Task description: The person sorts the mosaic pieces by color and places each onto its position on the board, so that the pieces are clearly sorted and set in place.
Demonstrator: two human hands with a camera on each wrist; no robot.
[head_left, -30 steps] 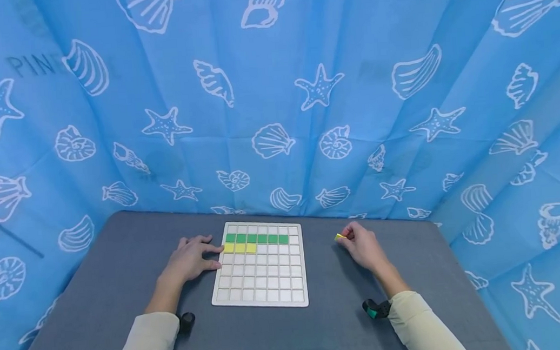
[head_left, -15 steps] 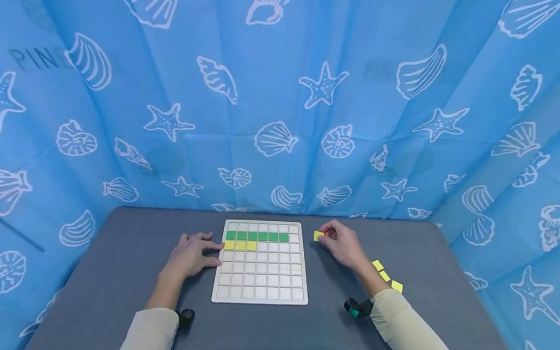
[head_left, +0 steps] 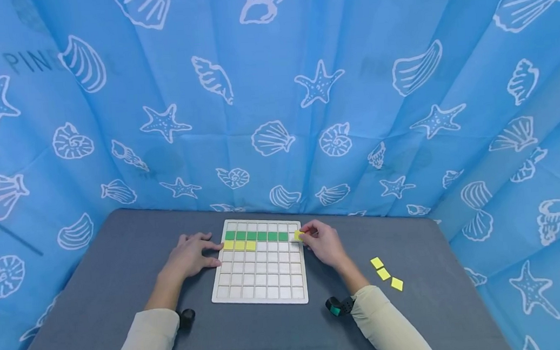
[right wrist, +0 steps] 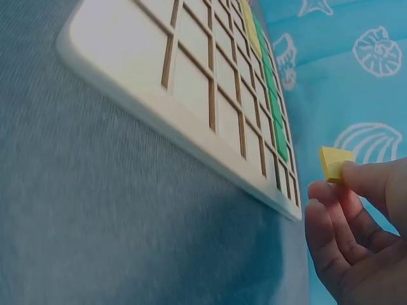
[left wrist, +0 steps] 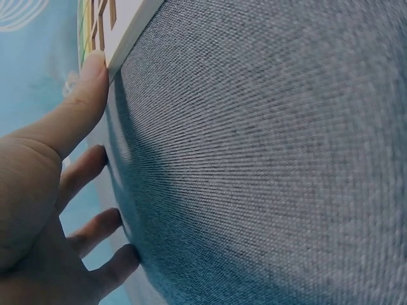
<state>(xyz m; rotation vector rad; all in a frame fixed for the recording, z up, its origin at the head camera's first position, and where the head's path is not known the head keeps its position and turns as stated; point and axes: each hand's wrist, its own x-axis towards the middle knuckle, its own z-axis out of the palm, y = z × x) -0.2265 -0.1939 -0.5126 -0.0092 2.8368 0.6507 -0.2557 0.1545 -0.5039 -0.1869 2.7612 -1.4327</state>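
A white grid board (head_left: 259, 302) with square recesses lies on the grey table. Several green tiles (head_left: 257, 235) fill most of its second row, and three yellow tiles (head_left: 239, 245) sit at the left of the third. My left hand (head_left: 190, 258) rests at the board's left edge with fingers spread, the thumb (left wrist: 94, 70) touching the rim in the left wrist view. Between thumb and fingertips my right hand (head_left: 325, 242) pinches a yellow tile (right wrist: 335, 163), held above the board's right edge, near the end of the green row.
Three loose yellow tiles (head_left: 383, 273) lie on the grey cloth-covered table (head_left: 445, 304) to the right of my right forearm. Behind the table hangs a blue curtain (head_left: 274, 88) printed with white shells and starfish.
My right hand has moved left with the yellow tile, from the table's right part to the board's right edge. The loose yellow tiles have come into view. My left hand stays put.
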